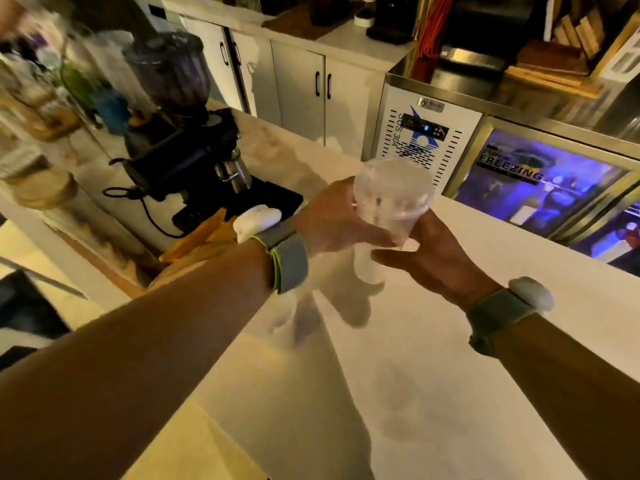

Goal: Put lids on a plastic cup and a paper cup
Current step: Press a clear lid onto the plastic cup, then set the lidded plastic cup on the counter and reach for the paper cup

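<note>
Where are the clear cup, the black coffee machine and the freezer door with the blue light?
plastic cup [393,199]: head view, its clear side wall.
coffee machine [194,157]: head view, its black body.
freezer door [540,181]: head view, its lit glass.

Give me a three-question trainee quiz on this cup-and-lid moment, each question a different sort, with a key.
1. True or false: the clear plastic cup stands on the white countertop.
2. Multiple choice: which hands hold the clear plastic cup? A) left hand only B) right hand only C) both
3. Fill in: the black coffee machine is on the person's ____ side.

Key:
1. False; it is held up above the countertop, with a clear domed plastic lid at its top.
2. C; each hand has a grip on the cup.
3. Left.
</note>
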The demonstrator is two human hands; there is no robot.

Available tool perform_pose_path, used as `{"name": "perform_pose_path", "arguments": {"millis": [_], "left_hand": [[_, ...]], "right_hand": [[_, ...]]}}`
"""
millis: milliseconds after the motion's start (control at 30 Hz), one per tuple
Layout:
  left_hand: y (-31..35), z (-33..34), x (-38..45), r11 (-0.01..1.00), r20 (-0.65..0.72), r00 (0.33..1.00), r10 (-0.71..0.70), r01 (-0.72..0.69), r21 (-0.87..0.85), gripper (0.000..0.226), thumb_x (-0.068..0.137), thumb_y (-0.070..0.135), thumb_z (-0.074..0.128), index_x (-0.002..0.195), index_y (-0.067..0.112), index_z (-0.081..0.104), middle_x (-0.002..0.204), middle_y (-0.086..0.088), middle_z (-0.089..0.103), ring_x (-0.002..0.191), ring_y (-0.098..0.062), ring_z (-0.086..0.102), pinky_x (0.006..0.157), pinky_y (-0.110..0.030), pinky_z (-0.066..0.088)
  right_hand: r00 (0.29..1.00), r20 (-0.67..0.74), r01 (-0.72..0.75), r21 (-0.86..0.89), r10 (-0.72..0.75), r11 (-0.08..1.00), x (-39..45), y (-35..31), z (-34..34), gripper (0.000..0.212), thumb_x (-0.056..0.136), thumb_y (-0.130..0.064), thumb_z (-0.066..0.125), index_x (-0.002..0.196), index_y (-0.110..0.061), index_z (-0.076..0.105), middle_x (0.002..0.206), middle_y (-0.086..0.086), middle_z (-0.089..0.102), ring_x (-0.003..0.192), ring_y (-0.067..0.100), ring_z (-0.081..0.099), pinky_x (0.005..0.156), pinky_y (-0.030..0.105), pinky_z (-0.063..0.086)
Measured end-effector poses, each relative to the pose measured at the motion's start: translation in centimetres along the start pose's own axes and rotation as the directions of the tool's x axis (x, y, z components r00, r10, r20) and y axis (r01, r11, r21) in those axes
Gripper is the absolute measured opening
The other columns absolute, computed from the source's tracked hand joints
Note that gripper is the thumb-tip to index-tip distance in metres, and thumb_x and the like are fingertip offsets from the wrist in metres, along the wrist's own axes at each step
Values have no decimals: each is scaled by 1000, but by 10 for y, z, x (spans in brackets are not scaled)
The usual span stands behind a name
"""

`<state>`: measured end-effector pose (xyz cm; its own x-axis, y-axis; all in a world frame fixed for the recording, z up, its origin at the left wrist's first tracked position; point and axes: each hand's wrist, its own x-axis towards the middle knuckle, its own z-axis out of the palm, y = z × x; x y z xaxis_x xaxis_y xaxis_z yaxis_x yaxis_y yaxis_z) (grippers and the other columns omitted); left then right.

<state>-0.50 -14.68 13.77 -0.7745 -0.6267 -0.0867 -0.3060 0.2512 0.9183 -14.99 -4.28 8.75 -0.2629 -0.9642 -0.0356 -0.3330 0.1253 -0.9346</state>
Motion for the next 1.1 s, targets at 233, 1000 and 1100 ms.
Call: {"name": "perform_pose_path", "arguments": {"millis": [233, 1000, 1100], "left_hand": [[-36, -74, 48, 997, 68, 997, -49, 45, 57, 56, 62, 9, 86, 108, 26, 59, 95, 20, 65, 81, 15, 61, 69, -7, 47], [-143, -95, 114, 968, 52, 988, -143, 129, 216, 72, 49, 24, 94, 110, 33, 58, 101, 20, 65, 97, -5, 61, 88, -21, 43], [-145, -95, 112, 964, 40, 985, -167, 155, 215, 67, 49, 24, 94, 103, 40, 57, 98, 23, 64, 92, 5, 61, 80, -11, 42]], "right_hand": [[1000, -15, -23, -6, 23, 1000, 85, 7, 32, 89, 47, -51, 85, 125, -51, 42, 120, -22, 59, 112, 8, 56, 94, 38, 48], [996, 60, -54, -194, 67, 979, 176, 83, 79, 87, 62, -36, 85, 135, -29, 39, 125, 1, 61, 105, 15, 55, 86, 26, 44], [996, 40, -67, -190, 76, 980, 174, 88, 80, 85, 61, -37, 84, 132, -35, 37, 116, -2, 63, 100, 14, 56, 80, 22, 44]]}}
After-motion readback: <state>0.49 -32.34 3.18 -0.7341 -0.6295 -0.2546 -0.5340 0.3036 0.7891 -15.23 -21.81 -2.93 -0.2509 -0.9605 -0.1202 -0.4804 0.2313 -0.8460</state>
